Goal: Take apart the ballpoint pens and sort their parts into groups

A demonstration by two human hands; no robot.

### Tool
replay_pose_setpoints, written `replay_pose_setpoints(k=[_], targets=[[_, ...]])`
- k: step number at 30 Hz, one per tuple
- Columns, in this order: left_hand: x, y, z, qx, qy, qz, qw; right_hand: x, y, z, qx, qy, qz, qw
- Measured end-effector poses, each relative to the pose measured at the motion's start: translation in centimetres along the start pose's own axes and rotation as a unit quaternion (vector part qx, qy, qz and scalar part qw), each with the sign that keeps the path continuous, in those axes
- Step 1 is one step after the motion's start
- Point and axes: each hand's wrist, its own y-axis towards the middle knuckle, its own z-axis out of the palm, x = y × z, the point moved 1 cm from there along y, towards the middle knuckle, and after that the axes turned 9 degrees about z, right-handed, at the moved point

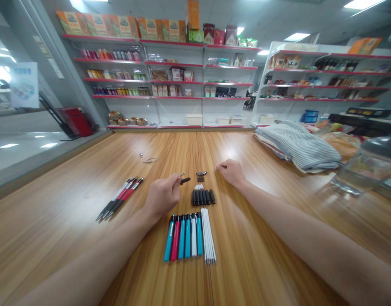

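My left hand (163, 196) is closed in a pinch on a small black pen part with a metal tip (184, 178), held just above the wooden table (87, 221). My right hand (231, 171) rests curled on the table, right of a small pile of metal springs (201, 174); I cannot see anything in it. Between my hands lies a row of black pen grips (203, 197). Nearer to me lie several blue, red and white pen barrels (184, 236) and a bundle of white refills (208, 236). Several assembled pens (120, 198) lie to the left.
Folded striped cloth (299, 145) is stacked at the right, with a clear lidded container (369, 163) beside it. A small ring and loop (150, 160) lie farther back on the table. Store shelves (182, 80) with goods line the back wall.
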Motion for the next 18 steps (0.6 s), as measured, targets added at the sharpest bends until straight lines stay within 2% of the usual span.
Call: replay_pose_setpoints(k=[5, 13, 18], targets=[[0.2, 0.0, 0.1, 0.011, 0.004, -0.011, 1.0, 0.2, 2.7, 1.3, 0.03, -0.029, -0.066, 0.997], [0.2, 0.4, 0.5, 0.016, -0.014, -0.036, 0.999, 0.2, 2.9, 2.2, 0.047, 0.058, -0.17, 0.983], [0.0, 0.5, 0.6, 0.022, -0.018, -0.038, 0.999, 1.0, 4.8, 3.2, 0.074, 0.054, -0.115, 0.989]])
